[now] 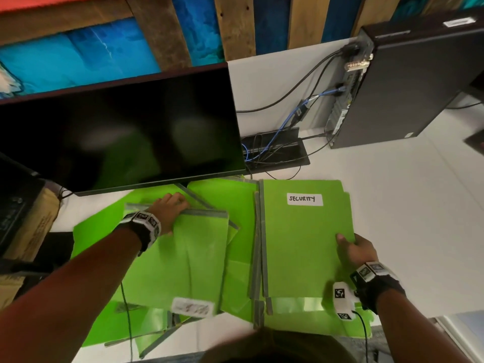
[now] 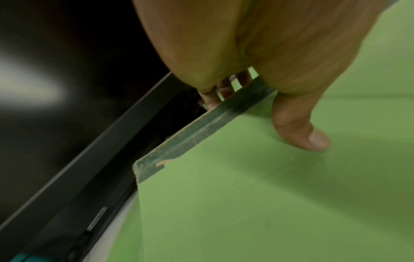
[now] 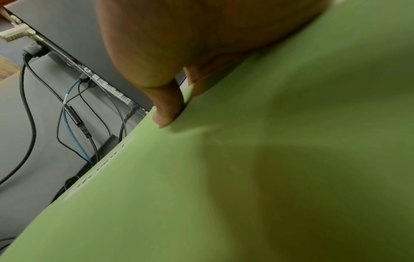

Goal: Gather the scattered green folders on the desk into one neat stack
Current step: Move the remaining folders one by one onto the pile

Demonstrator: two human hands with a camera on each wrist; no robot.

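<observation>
On the white desk (image 1: 392, 205) below the monitor (image 1: 117, 132), our left hand (image 1: 170, 208) pinches the grey-edged top of a green folder (image 1: 178, 258) over the scattered ones, while our right hand (image 1: 353, 250) grips the "SECURITY" folder's (image 1: 301, 244) right edge, thumb on top.

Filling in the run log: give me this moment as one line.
left hand: grips left folder by far edge | right hand: grips SECURITY folder by right edge | stack: not yet formed
</observation>
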